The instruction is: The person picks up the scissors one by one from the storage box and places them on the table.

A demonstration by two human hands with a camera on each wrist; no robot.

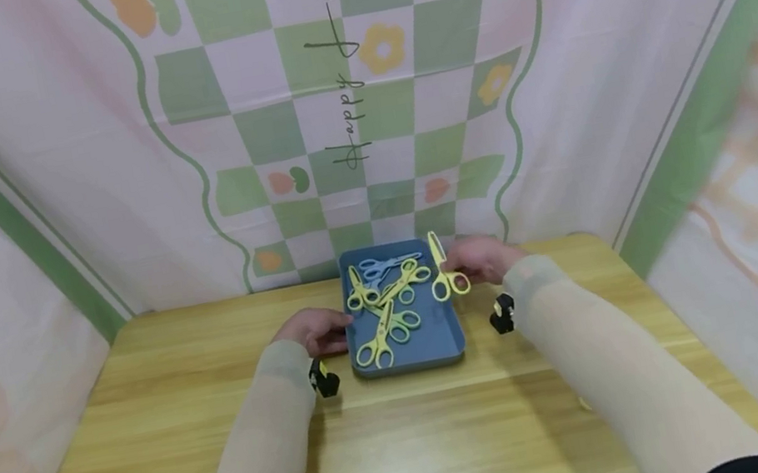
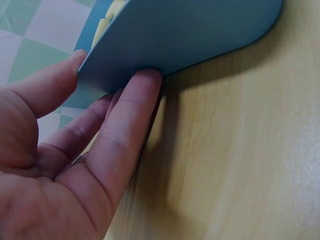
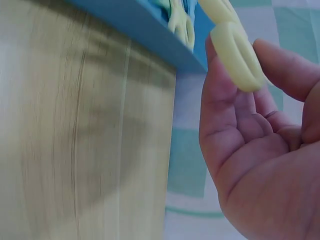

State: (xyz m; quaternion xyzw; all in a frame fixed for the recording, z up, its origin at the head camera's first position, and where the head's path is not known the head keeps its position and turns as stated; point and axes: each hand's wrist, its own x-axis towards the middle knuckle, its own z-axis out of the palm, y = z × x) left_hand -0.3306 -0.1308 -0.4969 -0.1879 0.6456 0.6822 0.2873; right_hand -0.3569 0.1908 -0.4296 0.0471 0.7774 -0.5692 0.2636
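A blue rectangular tray (image 1: 442, 337) on the wooden table holds several small scissors. On the left side my left hand (image 1: 317, 329) holds the tray, its thumb at the rim and fingertips against the outer wall in the left wrist view. Over the tray's right edge my right hand (image 1: 483, 256) pinches yellow scissors (image 1: 436, 250), blades up and handle loops down. In the right wrist view the yellow handle loops (image 3: 237, 57) sit between thumb and fingers. Yellow scissors (image 1: 378, 344) lie at the tray's front left, blue scissors (image 1: 375, 266) at its back.
The wooden table (image 1: 417, 450) stretches around the tray. Behind it hangs a checked, patterned cloth (image 1: 310, 62), close to the tray's far end. Partly hidden beneath the right forearm, a small yellow thing (image 1: 585, 404) shows on the table.
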